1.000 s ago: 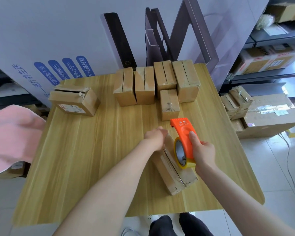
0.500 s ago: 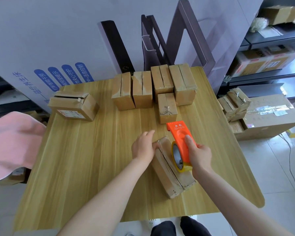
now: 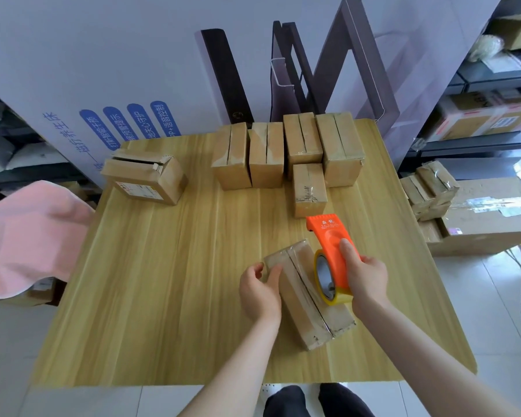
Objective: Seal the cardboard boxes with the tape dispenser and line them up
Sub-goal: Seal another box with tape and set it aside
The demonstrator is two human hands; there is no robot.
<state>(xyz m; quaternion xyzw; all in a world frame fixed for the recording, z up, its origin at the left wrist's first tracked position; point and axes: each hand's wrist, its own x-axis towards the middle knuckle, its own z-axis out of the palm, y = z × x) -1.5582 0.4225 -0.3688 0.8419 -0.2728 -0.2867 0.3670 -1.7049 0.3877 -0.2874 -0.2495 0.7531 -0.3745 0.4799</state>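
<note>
A light wooden counter (image 3: 163,281) stands against a white printed panel, with shelving to the right. The cardboard box (image 3: 301,305) being worked on lies at an angle near the front edge, its top seam running away from the person. The left hand (image 3: 260,291) holds its left side, thumb and fingers curled over the edge. The right hand (image 3: 366,278) grips the orange tape dispenser (image 3: 331,251), fingers wrapped round its body, and its yellow roll sits on the box top, right of the seam. A row of four boxes (image 3: 303,139) lines the far edge, with a smaller box (image 3: 309,191) just in front. A larger box (image 3: 145,179) sits well apart at the far left, near a pink cloth (image 3: 27,236).
</note>
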